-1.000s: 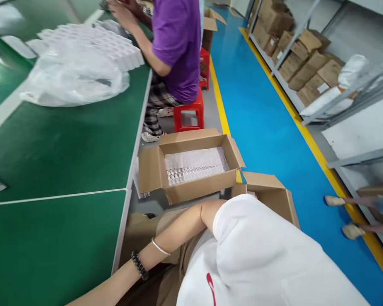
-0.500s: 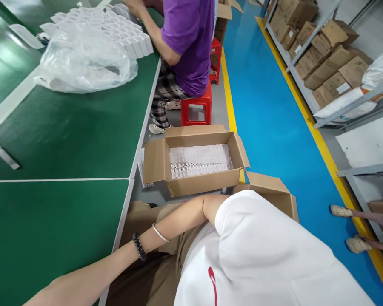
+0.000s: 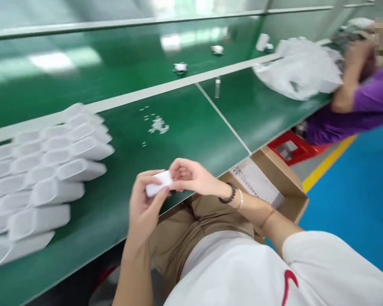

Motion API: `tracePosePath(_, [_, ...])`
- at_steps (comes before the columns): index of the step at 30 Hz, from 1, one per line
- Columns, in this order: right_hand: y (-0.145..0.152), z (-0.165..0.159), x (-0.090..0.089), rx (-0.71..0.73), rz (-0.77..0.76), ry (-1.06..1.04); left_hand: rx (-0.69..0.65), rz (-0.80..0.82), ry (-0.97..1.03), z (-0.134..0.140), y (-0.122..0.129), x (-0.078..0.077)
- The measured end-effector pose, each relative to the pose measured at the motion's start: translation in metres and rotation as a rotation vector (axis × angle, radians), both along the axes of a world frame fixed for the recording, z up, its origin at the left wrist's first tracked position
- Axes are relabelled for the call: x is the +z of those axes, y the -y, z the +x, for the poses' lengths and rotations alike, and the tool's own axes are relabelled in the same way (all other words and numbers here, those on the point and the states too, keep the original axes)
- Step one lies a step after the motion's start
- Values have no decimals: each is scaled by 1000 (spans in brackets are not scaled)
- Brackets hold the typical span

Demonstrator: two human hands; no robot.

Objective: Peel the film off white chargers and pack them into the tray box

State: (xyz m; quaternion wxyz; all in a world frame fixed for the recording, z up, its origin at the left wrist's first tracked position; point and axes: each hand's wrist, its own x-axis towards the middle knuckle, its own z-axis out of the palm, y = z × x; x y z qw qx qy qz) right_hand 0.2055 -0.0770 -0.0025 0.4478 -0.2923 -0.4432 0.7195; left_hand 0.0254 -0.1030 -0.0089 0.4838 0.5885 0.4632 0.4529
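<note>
Hands (image 3: 143, 209): now in view | white piece (image 3: 164, 178): now between them

1 sign was seen: a curved red mark (image 3: 286, 284) was borne on the front of a white shirt (image 3: 232, 272), its lower end cut off by the view's edge. No letters or numbers could be read.

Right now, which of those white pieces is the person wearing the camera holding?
The small white piece between the left hand and right hand; the rows of white pieces at left on the green table touch neither hand.
</note>
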Motion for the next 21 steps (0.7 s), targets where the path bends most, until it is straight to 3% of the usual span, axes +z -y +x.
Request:
tracePosePath(4, [8,1,6,2,-45,75,-3,-49,94,2,1,12])
tracePosePath(11, [13,6,11,55,-70,179,-49,145,-5,-5,9,11])
tracePosePath(16, [21,19,11,63,23,255,-209,215,-41,-8,8,13])
tracePosePath(21, [24,25,10,73,88,327,-199,226,-79,-7,8,14])
